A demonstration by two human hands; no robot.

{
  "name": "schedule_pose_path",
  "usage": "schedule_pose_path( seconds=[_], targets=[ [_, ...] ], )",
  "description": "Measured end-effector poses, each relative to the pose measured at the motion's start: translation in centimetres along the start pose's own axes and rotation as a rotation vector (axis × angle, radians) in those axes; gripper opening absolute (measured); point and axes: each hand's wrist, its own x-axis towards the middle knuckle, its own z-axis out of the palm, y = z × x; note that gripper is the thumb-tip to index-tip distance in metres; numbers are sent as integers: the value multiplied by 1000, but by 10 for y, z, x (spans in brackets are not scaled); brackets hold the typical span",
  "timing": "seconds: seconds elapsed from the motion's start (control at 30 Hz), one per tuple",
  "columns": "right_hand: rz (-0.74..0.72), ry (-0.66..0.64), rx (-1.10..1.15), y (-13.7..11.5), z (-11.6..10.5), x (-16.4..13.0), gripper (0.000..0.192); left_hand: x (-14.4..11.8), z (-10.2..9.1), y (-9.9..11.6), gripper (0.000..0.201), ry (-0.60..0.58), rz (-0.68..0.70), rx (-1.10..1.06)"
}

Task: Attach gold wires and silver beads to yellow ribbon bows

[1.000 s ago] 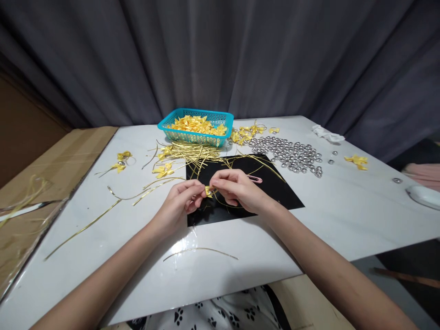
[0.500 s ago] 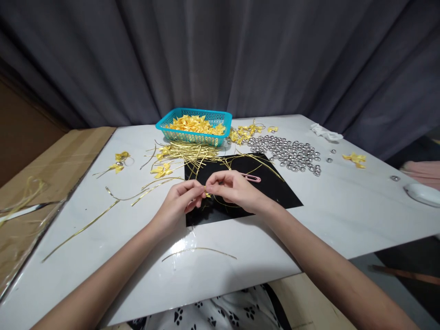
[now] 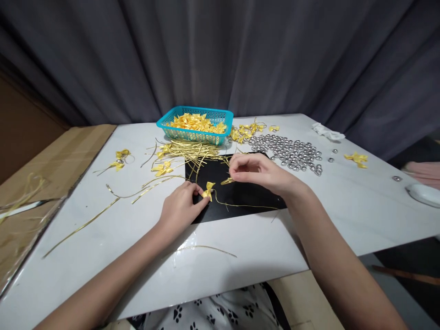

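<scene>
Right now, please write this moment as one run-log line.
left hand: pinches small yellow ribbon bow | right hand: pulls thin gold wire | black mat

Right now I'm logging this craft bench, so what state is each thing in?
left hand: pinching the yellow bow
right hand: pinching the gold wire
gold wire: bent, trailing across the black mat
blue basket: upright, heaped with yellow ribbon pieces
silver caps: loose, spread on the table
gold wire pile: scattered

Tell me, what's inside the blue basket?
The blue basket is heaped with small yellow ribbon bows, piled up to its rim. Whatever lies beneath the top layer, and the basket's bottom, is covered by the bows.
</scene>
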Motion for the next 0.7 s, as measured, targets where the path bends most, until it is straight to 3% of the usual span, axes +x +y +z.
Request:
schedule_pose_path(
  seconds=[0.07,0.13,0.23,0.3,0.47,0.63,0.7],
  targets=[
    [-19,-17,-106,2,4,2,11,2,2,-1,16,-22,7,-132],
    [-63,-6,-242,5,11,3,10,4,1,-1,16,-68,-6,-396],
    [-93,-8,-370,8,23,5,10,7,-2,-1,20,-131,-94,-790],
    [-75,-16,-390,9,30,5,9,7,-5,-1,22,-161,-176,-940],
    [-66,4,-301,10,33,5,7,7,-11,-1,22,-163,-280,-1051],
    [-91,-211,-76,0,20,2,7,8,-17,0,18,-131,-356,-1041],
    [-80,-200,-31,-1,21,2,6,9,-17,1,17,-136,-373,-1054]
  ],
)
